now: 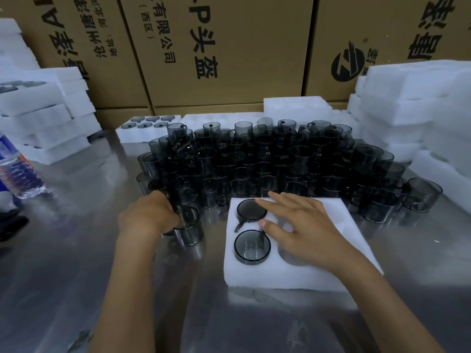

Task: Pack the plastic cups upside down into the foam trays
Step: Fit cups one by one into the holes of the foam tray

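Left hand (149, 216) curled round a cup (188, 226), fingertips hidden; right hand (298, 222) spread flat on foam tray (288, 276), covering its right-hand pockets.

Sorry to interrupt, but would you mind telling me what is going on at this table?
A person is packing smoky plastic cups upside down into a foam tray on a metal table. Two cups already sit in its left pockets. The right hand lies flat on the tray, fingers by the far cup, while the left hand grips another cup beside the tray. A large cluster of loose cups waits behind, with a filled tray farther back.
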